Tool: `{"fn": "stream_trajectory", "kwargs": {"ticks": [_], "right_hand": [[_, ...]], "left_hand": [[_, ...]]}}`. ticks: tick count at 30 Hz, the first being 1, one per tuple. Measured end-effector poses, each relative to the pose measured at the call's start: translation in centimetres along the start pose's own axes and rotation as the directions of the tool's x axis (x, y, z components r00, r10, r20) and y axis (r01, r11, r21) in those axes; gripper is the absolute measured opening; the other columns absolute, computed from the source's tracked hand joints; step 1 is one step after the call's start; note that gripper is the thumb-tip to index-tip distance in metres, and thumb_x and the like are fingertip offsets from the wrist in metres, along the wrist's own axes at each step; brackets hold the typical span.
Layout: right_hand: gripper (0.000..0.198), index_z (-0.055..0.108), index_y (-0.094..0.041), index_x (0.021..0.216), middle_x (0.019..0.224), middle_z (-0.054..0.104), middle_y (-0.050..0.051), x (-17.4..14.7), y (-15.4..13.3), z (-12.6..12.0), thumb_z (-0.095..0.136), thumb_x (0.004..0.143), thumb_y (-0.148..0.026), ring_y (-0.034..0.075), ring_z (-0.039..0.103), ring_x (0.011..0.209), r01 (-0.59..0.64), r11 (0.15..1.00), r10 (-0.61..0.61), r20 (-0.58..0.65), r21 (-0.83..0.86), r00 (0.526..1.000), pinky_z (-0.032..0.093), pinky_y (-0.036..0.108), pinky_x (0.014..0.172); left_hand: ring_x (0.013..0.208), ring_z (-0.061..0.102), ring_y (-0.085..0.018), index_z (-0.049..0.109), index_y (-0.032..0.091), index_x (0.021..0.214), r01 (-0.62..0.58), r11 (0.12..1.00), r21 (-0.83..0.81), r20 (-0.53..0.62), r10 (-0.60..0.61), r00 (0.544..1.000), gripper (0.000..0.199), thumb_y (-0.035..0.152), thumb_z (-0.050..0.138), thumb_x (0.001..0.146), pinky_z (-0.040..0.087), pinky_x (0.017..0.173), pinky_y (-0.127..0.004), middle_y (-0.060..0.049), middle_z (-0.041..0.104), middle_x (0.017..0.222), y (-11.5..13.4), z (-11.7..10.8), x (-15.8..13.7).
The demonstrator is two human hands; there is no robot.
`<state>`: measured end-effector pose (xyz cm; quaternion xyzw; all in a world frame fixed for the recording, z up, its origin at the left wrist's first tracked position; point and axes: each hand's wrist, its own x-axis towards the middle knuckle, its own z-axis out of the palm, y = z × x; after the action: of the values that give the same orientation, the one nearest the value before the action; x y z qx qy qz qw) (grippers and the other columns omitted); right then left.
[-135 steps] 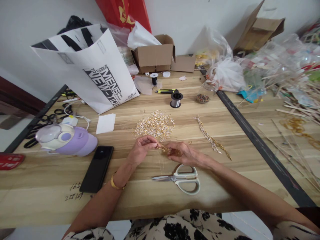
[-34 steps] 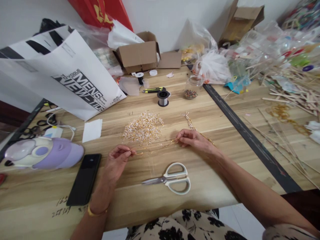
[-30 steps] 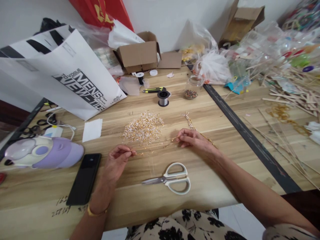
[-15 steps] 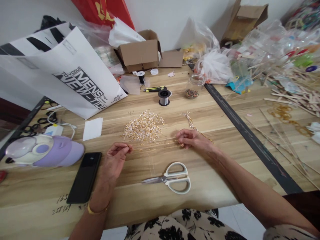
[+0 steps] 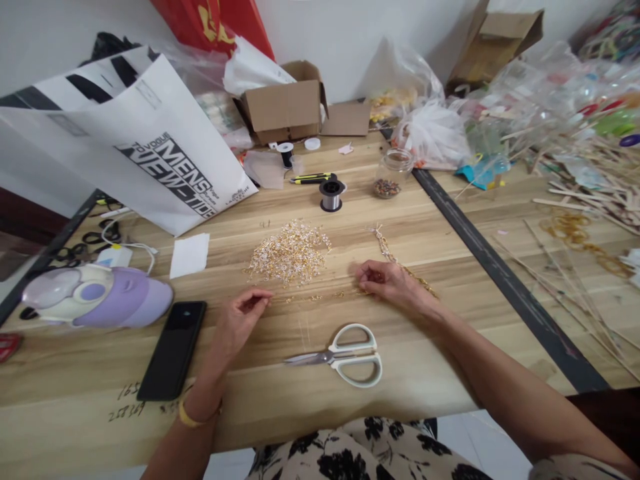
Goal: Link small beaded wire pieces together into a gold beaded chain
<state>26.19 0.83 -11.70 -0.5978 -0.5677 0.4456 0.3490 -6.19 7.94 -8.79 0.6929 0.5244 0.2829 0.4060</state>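
Note:
A thin strand with small gold beads (image 5: 314, 298) stretches between my two hands, just above the wood table. My left hand (image 5: 245, 317) pinches its left end between thumb and fingertips. At the other end my right hand (image 5: 383, 280) has its fingers curled closed on the strand. Behind the strand lies a loose heap of gold and clear beads (image 5: 291, 252). A finished-looking beaded bundle (image 5: 384, 245) runs back from beneath my right hand. In front, scissors with white handles (image 5: 345, 357) lie with the blades pointing left.
A wire spool (image 5: 331, 197), a yellow-black cutter (image 5: 314, 179) and a glass jar (image 5: 393, 175) stand behind the heap. On the left are a phone (image 5: 173, 350), a purple bottle (image 5: 110, 297) and a large paper bag (image 5: 165, 147). Thin sticks (image 5: 575, 287) lie to the right.
My left hand has shifted slightly right, its fingers straighter, still pinching the strand. The strand's beads show more spread out between the hands. The whole view has shifted a little.

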Motion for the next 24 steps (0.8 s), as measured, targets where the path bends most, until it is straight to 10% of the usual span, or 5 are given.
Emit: {"fn": "stream_trajectory", "kwargs": {"ticks": [24], "right_hand": [[0.010, 0.060, -0.020, 0.088, 0.071, 0.060, -0.001, -1.0, -2.1, 0.4, 0.054, 0.080, -0.018, 0.013, 0.054, 0.062, 0.077, 0.948, -0.078, 0.011, -0.309, 0.997, 0.039, 0.024, 0.059]], "left_hand": [[0.061, 0.055, -0.017, 0.061, 0.018, 0.062, -0.133, 0.842, 0.523, 0.242, 0.003, 0.970, 0.027, 0.036, 0.054, 0.081, 0.035, 0.060, -0.027, -0.003, 0.064, 0.064, 1.5, -0.2, -0.8]]}}
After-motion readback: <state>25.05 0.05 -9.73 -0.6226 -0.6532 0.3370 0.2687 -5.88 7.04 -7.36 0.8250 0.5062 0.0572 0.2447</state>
